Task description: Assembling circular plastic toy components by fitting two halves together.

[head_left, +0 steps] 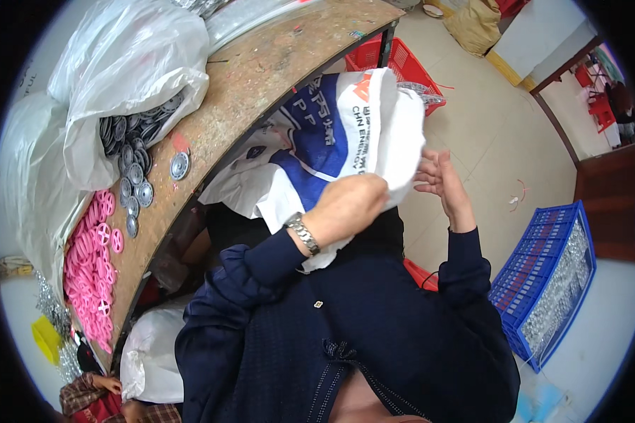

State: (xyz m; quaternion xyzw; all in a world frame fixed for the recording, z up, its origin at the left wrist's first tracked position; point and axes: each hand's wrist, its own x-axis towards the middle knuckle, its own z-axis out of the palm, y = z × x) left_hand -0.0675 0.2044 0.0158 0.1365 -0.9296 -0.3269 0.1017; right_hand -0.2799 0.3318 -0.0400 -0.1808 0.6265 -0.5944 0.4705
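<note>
Left hand [353, 204]: fingers curled, pinching the near part of a white-and-blue sack [324, 141]. Right hand [441, 185]: fingers loosely spread, just beside the sack's right edge; contact cannot be determined. Sack located over the lap, right of the table [261, 77]. On the table, left: grey discs [144, 194], with pink rings [88, 275] nearer. Blue crate [525, 275] stands right.

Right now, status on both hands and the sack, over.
Left hand closed on white-and-blue sack. Right hand open near its edge, contact unclear. Sack partly hiding red basket.
</note>
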